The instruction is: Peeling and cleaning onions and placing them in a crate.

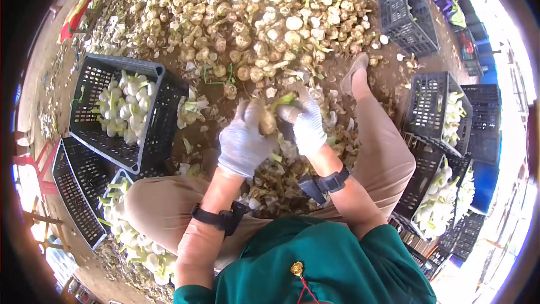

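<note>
My left hand (247,143), in a white knit glove, holds a garlic bulb (268,121) with yellowish-brown outer skin. The bulb's green stem (286,99) points up and right, toward my other hand. Beside it, my right hand (307,120), gloved the same way, has its thumb and fingers around the stem's end; blur hides whether they grip it. Under both hands lies a litter of peeled garlic skins (278,190) between my legs. In front spreads a large heap of unpeeled garlic bulbs (249,21) on the dirt floor.
At left stands a tilted black plastic crate (168,109) holding white cleaned garlic bulbs (126,105). More white garlic (139,245) lies by my left knee. Crates with garlic (426,105) line the right side, and another black crate (405,12) stands beyond my right foot.
</note>
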`<move>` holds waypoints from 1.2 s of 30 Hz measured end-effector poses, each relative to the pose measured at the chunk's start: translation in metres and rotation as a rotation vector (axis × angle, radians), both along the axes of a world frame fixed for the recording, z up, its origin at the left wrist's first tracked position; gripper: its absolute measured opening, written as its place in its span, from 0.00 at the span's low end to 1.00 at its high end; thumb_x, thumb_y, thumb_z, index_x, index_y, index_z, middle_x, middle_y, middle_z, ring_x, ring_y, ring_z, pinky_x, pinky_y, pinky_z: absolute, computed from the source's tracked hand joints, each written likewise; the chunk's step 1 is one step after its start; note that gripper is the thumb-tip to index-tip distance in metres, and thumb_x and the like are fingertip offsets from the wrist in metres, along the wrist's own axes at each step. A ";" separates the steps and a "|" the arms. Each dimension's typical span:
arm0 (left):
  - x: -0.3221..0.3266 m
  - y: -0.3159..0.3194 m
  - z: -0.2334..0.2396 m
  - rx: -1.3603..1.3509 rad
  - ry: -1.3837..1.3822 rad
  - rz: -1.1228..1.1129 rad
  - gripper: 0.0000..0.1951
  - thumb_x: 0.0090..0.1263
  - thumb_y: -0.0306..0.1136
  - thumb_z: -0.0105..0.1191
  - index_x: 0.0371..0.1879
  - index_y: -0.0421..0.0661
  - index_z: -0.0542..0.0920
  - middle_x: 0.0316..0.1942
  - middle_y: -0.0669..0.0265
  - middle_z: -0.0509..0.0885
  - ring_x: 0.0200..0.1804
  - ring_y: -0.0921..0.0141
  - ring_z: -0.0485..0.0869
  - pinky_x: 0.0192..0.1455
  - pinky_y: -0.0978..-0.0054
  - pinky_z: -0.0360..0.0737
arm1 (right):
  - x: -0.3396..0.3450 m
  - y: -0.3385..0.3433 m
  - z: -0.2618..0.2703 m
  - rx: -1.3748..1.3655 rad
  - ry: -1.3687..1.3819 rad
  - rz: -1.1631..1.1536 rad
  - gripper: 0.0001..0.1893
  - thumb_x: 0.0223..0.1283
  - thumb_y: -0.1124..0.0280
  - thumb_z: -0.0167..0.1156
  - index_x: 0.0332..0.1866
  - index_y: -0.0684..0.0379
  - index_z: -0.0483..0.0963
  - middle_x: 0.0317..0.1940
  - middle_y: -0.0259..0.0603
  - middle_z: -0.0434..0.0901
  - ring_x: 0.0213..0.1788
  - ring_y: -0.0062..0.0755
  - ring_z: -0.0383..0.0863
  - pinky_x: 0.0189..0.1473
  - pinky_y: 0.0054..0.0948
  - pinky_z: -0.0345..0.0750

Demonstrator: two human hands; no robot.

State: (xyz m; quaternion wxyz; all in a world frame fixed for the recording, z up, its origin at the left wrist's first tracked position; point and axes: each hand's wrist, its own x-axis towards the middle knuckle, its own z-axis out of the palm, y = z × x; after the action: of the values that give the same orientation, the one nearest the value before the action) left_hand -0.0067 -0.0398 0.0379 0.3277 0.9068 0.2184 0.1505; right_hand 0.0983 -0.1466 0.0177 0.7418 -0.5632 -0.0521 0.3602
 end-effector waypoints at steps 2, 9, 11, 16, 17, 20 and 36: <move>0.003 0.001 0.004 -0.086 -0.055 0.012 0.35 0.38 0.28 0.67 0.52 0.43 0.71 0.46 0.55 0.77 0.37 0.58 0.82 0.38 0.66 0.81 | 0.004 -0.006 0.008 0.024 -0.041 0.050 0.26 0.50 0.83 0.57 0.58 0.62 0.65 0.36 0.36 0.75 0.39 0.24 0.75 0.43 0.22 0.73; -0.002 0.009 0.009 -1.695 -0.309 0.068 0.25 0.52 0.33 0.58 0.49 0.35 0.71 0.33 0.58 0.81 0.26 0.71 0.81 0.23 0.78 0.77 | 0.019 -0.034 0.037 -0.054 -0.293 0.252 0.30 0.45 0.83 0.59 0.59 0.61 0.65 0.46 0.37 0.77 0.47 0.29 0.76 0.49 0.26 0.74; -0.001 0.012 0.001 -1.755 -0.316 0.005 0.25 0.52 0.34 0.58 0.49 0.35 0.71 0.33 0.58 0.81 0.25 0.71 0.81 0.20 0.78 0.76 | 0.024 -0.039 0.042 -0.329 -0.827 0.275 0.30 0.45 0.83 0.60 0.60 0.60 0.65 0.46 0.37 0.76 0.47 0.28 0.76 0.49 0.28 0.74; 0.016 -0.020 0.009 -1.469 -0.333 0.037 0.28 0.54 0.35 0.61 0.53 0.37 0.69 0.38 0.58 0.80 0.29 0.69 0.82 0.23 0.76 0.80 | 0.016 -0.045 0.036 0.115 0.082 0.073 0.34 0.44 0.84 0.60 0.62 0.57 0.62 0.41 0.41 0.76 0.41 0.28 0.79 0.44 0.26 0.78; 0.020 -0.026 0.010 -1.293 -0.418 0.056 0.29 0.54 0.36 0.61 0.53 0.37 0.69 0.37 0.58 0.81 0.27 0.68 0.82 0.24 0.75 0.81 | 0.017 -0.046 0.035 0.113 0.078 0.066 0.34 0.44 0.84 0.60 0.62 0.57 0.62 0.41 0.41 0.76 0.41 0.28 0.79 0.44 0.26 0.78; 0.011 -0.016 0.015 -1.432 -0.332 0.054 0.30 0.52 0.38 0.61 0.53 0.36 0.70 0.31 0.57 0.82 0.21 0.66 0.81 0.22 0.74 0.80 | 0.015 -0.047 0.031 -0.046 -0.135 0.127 0.32 0.42 0.87 0.53 0.60 0.57 0.66 0.39 0.41 0.79 0.39 0.32 0.81 0.41 0.26 0.78; 0.019 -0.027 0.017 -1.459 -0.382 0.131 0.21 0.58 0.38 0.58 0.46 0.37 0.72 0.22 0.54 0.81 0.16 0.66 0.79 0.17 0.76 0.76 | 0.033 -0.051 0.050 -0.030 -0.061 0.267 0.23 0.49 0.81 0.61 0.54 0.65 0.69 0.42 0.39 0.79 0.35 0.23 0.79 0.35 0.22 0.77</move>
State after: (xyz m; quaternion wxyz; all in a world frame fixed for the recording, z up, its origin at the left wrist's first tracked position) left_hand 0.0120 -0.0670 0.0551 0.8672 0.4032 0.2557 0.1414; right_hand 0.1315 -0.1981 0.0679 0.6768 -0.5728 -0.1438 0.4395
